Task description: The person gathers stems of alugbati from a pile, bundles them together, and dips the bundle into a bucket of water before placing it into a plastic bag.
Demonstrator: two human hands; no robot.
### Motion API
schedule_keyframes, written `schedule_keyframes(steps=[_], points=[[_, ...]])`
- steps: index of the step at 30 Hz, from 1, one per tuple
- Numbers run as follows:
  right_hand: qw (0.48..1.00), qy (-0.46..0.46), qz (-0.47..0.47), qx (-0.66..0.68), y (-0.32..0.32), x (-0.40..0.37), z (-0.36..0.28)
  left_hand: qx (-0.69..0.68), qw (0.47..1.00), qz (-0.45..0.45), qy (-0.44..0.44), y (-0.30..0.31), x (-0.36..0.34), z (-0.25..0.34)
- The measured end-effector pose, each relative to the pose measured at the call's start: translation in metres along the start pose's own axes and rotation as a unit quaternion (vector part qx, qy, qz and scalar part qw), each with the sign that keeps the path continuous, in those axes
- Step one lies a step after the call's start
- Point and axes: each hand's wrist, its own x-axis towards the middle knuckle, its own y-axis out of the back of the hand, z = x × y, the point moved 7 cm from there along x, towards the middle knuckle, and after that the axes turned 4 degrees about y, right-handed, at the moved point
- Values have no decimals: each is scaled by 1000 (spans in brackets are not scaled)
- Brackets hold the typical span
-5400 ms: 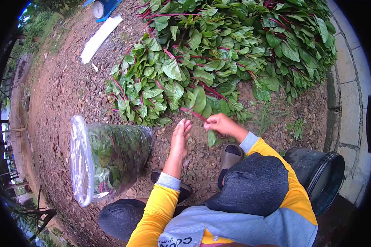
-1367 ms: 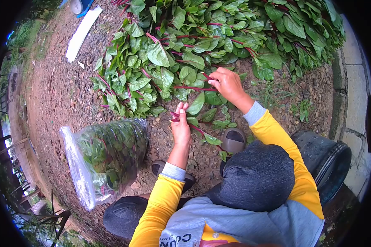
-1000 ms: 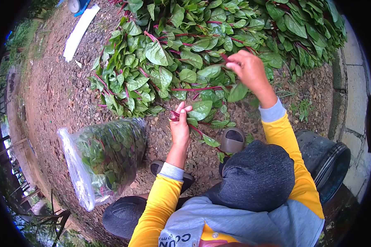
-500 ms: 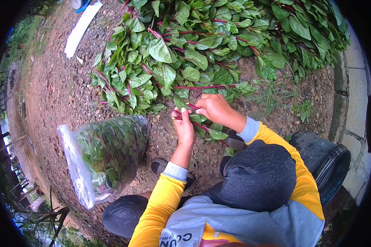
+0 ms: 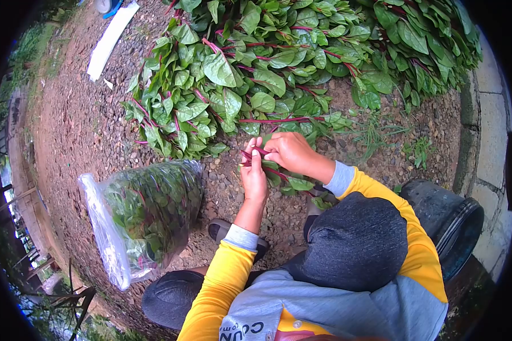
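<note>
At the far left a white board (image 5: 109, 40) lies on the gravel ground (image 5: 74, 125). Nearer, also on the left, a clear plastic bag (image 5: 148, 216) stuffed with green leaves lies on its side, its mouth towards the near left. Just right of the bag, a sandal (image 5: 222, 230) shows under the yellow sleeve. The left hand (image 5: 254, 173) rises from that sleeve in the middle of the scene, fingers almost straight and pointing far, thumb pressed in so that it pinches a small bunch of red stems (image 5: 255, 152) with green leaves. The stems cross its fingertips, and their leaves hang down to the right, below both hands. The right hand (image 5: 293, 150) meets the left one from the right, touching it, its fingers curled shut on the same stems at their far end. Just beyond both hands spreads a big pile (image 5: 279, 57) of the same leafy, red-stemmed greens, running from the middle to the far right. On the near right a black bucket (image 5: 449, 227) stands beside the person's knee, and a stone curb (image 5: 486, 119) edges the scene on the right.
</note>
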Motion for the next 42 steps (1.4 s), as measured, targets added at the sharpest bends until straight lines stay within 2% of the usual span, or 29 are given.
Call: schedule_keyframes(steps=[2,5,6,9,10,11,13,14,15,17,20,23,28,32,36,37,40,42], points=[[994,-9,21,108,-3,2,2,-22,999,-19,24,-4,-1,-1],[988,60,58,132,-13,6,1,44,999,-21,-18,-9,-5,-1],[989,56,30,135,-21,5,3,30,999,2,-12,-8,-7,-4],[980,16,-33,198,-39,3,14,-16,997,56,45,4,-5,-9],[957,-48,-72,276,-50,3,25,-73,992,79,58,7,-6,-11],[918,-68,-37,389,-68,4,45,-61,991,103,58,15,-4,-15],[961,-98,-21,257,-51,14,58,-36,986,150,60,37,1,-25],[991,-10,40,131,-30,21,50,-11,985,162,56,42,1,-25],[997,26,66,24,-24,24,55,-3,986,159,50,43,2,-25],[991,23,98,-94,-17,29,61,14,988,152,36,44,3,-23],[975,20,57,-216,-25,36,76,14,989,147,21,41,2,-22],[976,-16,23,-215,-32,35,97,17,991,133,29,44,3,-22],[992,5,102,-71,-11,24,82,-3,992,126,29,45,5,-22],[994,12,93,50,-16,7,60,-34,991,129,22,38,9,-19],[993,16,71,90,-29,-13,34,-48,991,115,44,38,11,-22],[994,-15,22,105,-38,-17,33,-60,991,114,41,37,11,-23],[985,-2,42,166,-52,-30,28,-83,990,107,40,32,6,-17],[990,17,15,140,-56,-30,29,-64,990,104,69,38,5,-23]])
